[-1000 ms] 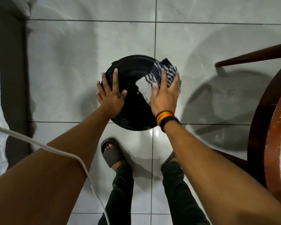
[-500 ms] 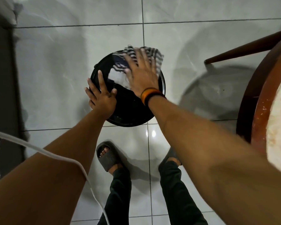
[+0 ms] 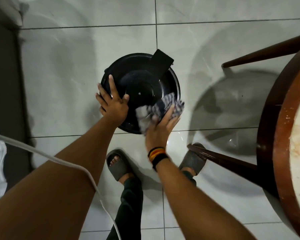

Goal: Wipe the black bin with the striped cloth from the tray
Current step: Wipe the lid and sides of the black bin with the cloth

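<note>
Black bin (image 3: 140, 87) on tiled floor (image 3: 59, 66), left hand (image 3: 112, 103) flat on its near-left rim, fingers spread, right hand (image 3: 160, 126) clamped on striped cloth (image 3: 160, 109) at its near-right rim

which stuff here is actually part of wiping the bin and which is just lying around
In the job:
- black bin, on the floor
- striped cloth, pressed to its near-right side
- right hand, holding the cloth
- left hand, flat on the bin's left rim

Just about:
- wooden table
- white cable
</note>
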Demonstrator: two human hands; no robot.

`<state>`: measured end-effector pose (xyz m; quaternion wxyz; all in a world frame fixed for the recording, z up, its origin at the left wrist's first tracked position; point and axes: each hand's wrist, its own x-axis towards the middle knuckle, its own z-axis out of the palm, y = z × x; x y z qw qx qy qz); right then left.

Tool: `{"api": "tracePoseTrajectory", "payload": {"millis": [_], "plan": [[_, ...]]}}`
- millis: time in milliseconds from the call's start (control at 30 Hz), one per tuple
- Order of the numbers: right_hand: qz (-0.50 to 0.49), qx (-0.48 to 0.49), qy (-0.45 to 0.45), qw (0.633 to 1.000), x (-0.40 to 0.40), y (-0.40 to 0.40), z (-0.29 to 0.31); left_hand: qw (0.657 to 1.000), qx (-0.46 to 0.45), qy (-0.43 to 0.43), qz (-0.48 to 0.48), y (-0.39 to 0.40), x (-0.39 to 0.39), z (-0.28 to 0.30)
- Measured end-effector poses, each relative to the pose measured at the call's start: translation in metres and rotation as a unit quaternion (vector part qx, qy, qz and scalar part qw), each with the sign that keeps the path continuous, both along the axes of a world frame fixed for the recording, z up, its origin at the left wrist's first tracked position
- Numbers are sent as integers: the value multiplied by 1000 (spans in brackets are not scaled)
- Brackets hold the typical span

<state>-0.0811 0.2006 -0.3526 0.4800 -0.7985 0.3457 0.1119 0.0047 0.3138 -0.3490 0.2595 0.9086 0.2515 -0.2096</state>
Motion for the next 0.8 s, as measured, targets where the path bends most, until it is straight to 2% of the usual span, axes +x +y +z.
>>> {"api": "tracePoseTrajectory", "payload": {"millis": [100,233,367,500,667,800], "plan": [[32,-37,-32,998,61,-46,-15,999,39,-7,3,-2,-3,-1],[46,-21,-19,999,111,-68,-19,1000,16,-7,3,-2,1,0],[-34,-52,-23,998,54,-29,-10,1000,7,3,6,-3,-1,1],[-144,54,6,988,-16,28,4,1000,2,11,-7,-1,1,0],[-174,112,33,978,-50,103,26,999,-27,22,-17,3,3,1],[-186,108,37,976,-53,79,43,996,-74,48,-18,7,5,14]]}}
